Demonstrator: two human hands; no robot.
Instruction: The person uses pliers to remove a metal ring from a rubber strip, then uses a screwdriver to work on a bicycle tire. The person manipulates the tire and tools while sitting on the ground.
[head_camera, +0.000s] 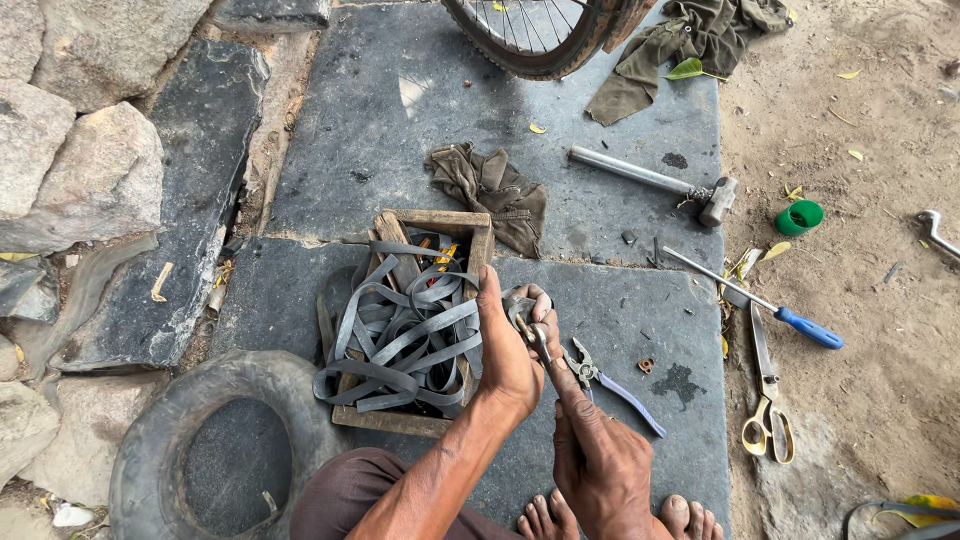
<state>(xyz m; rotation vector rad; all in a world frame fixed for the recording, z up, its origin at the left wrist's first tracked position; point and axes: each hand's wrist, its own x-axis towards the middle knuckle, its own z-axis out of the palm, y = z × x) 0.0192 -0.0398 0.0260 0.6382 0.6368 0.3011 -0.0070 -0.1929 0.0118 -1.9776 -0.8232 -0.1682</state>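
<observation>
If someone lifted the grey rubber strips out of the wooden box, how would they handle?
The rubber strips would probably flop and dangle, since they already lie in loose curls over the wooden box rim. They look tangled together, so several would likely come up at once. Thin and flat, they seem light.

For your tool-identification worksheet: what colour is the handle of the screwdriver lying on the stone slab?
Blue: the screwdriver has a blue handle, seen in the head view.

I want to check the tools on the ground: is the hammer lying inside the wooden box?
No, the hammer lies on the stone slab beyond the wooden box, which holds only rubber strips.
</observation>
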